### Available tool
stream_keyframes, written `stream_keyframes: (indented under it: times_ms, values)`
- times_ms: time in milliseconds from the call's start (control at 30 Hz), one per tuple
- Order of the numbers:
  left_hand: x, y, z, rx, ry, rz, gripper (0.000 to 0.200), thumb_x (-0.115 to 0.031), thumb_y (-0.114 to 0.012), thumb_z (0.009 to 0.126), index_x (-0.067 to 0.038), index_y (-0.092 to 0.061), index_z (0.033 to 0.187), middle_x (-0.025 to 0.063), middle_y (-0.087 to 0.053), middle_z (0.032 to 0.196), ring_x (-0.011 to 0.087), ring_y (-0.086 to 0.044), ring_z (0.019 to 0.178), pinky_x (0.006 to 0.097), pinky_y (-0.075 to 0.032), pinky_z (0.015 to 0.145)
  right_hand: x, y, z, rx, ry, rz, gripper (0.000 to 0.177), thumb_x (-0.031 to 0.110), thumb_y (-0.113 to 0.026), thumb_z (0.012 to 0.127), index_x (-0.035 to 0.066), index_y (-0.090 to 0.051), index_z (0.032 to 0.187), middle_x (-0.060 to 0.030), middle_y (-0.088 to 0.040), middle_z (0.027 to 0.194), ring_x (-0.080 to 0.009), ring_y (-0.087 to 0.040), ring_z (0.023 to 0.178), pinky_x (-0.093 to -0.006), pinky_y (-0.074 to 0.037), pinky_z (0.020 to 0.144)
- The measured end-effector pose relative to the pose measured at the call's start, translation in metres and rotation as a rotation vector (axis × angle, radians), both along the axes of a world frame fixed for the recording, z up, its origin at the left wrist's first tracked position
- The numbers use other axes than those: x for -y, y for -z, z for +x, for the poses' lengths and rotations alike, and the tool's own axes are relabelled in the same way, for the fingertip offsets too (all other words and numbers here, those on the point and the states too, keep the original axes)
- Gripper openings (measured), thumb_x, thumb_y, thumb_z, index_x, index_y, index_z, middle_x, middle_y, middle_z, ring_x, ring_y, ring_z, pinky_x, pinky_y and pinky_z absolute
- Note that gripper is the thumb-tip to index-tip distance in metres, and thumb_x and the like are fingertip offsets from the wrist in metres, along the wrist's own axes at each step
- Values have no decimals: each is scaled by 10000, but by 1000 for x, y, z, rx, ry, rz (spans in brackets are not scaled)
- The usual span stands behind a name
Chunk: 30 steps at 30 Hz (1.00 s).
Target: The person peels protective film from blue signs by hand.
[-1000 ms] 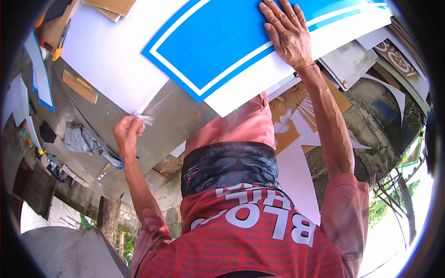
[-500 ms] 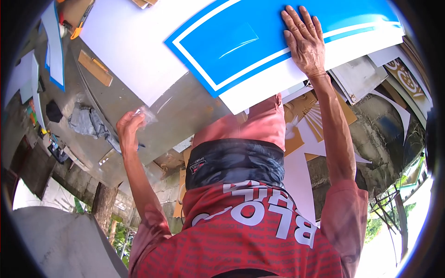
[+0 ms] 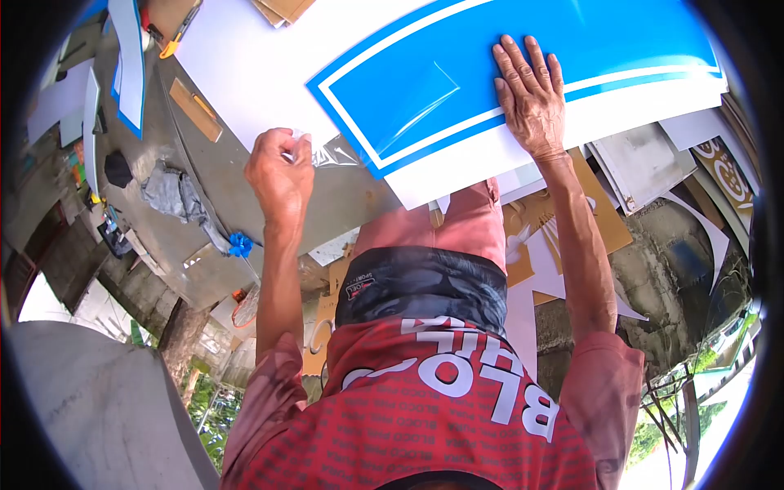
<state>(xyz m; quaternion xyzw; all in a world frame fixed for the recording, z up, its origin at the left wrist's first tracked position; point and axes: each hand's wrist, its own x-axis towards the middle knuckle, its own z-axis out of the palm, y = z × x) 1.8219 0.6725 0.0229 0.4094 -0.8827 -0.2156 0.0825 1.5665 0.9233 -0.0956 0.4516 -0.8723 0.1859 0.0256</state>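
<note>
A blue panel with a white border line (image 3: 457, 73) lies on the white sheet at the top of the view. My right hand (image 3: 535, 106) rests flat on its lower edge, fingers apart. Left of the panel's corner, my left hand (image 3: 280, 171) is closed in a pinch on a piece of clear plastic film (image 3: 333, 153). The film stretches from the fingers toward the panel's left corner. On the blue surface, shiny crease lines show near that corner.
On the grey table (image 3: 245, 204) lie a brown strip (image 3: 196, 110), a crumpled grey cloth (image 3: 173, 194) and a blue flower-like object (image 3: 240, 244). A yellow cutter (image 3: 170, 47) is at the upper left. Cut boards (image 3: 645, 159) lean at the right.
My left hand has moved up and right, closer to the panel, with the clear film. My right hand stays flat on the panel. The whole view has shifted slightly.
</note>
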Motion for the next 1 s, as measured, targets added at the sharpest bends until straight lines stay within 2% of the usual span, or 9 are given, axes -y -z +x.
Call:
stream_keyframes:
  times_ms: [100, 200, 333, 533, 633, 833, 867, 967, 1000]
  values:
    - [-25, 15, -9, -32, 18, 83, 328, -179, -887, 737, -5, -661, 898, 159, -700, 1059, 294, -671, 839, 377, -542, 700, 0, -3, 1, 21, 6, 37, 462, 420, -459, 1056, 300, -486, 1501, 72, -422, 1580, -172, -262, 1523, -443, -98, 1279]
    - [-51, 25, -10, 11, 236, 37, 436, -222, -901, 723, -24, -667, 1032, 182, -663, 1191, 339, -626, 1039, 417, -524, 875, -1, -5, 1, 16, 9, 75, 469, 423, -471, 1049, 298, -486, 1501, 72, -423, 1579, -173, -260, 1524, -444, -89, 1282]
    - [-74, 17, -7, 174, 255, -199, 553, -212, -897, 716, -61, -638, 1180, 176, -616, 1289, 357, -575, 1142, 487, -440, 1011, 0, -5, 1, 11, 6, 98, 478, 427, -484, 1043, 294, -484, 1502, 69, -421, 1581, -180, -259, 1525, -444, -88, 1283]
    - [-65, 52, 20, 27, 214, -59, 337, -124, -836, 786, -59, -667, 1070, 150, -699, 1005, 342, -658, 893, 447, -530, 754, -1, -4, 1, 20, 3, 89, 478, 418, -481, 1045, 297, -474, 1508, 74, -400, 1594, -177, -256, 1526, -444, -90, 1283]
    - [-61, 53, 22, -35, 244, -3, 226, -97, -804, 819, -54, -678, 1002, 142, -702, 867, 338, -668, 754, 413, -531, 638, -1, -3, 1, 16, 9, 81, 478, 427, -470, 1048, 305, -469, 1510, 78, -390, 1598, -176, -254, 1526, -443, -89, 1283]
    - [-37, 25, 12, 4, 81, 148, 144, -70, -776, 835, -21, -713, 955, 136, -723, 803, 236, -671, 614, 359, -520, 580, -2, 1, 2, -20, 5, 70, 480, 430, -408, 1070, 300, -435, 1531, 74, -386, 1601, -176, -258, 1524, -440, -110, 1281]
    - [-30, 26, 12, -2, 110, 147, 113, -70, -769, 838, -16, -724, 927, 126, -722, 747, 193, -652, 562, 334, -510, 556, -1, 2, 0, -21, -16, -10, 482, 441, -390, 1071, 306, -433, 1531, 75, -384, 1602, -177, -257, 1524, -435, -108, 1282]
    - [-16, 25, 16, 84, 114, 244, 108, -80, -774, 841, -13, -722, 908, 112, -701, 675, 182, -638, 528, 323, -497, 536, -1, 4, -1, -52, -25, -16, 490, 458, -382, 1067, 312, -431, 1532, 75, -379, 1604, -177, -252, 1526, -431, -117, 1281]
    - [-12, 25, 17, 80, 112, 269, 107, -81, -776, 841, -11, -722, 902, 105, -691, 653, 170, -629, 518, 317, -490, 530, 0, 3, -1, -94, -17, 7, 477, 447, -354, 1077, 285, -479, 1507, 63, -429, 1575, -187, -291, 1514, -430, -153, 1271]
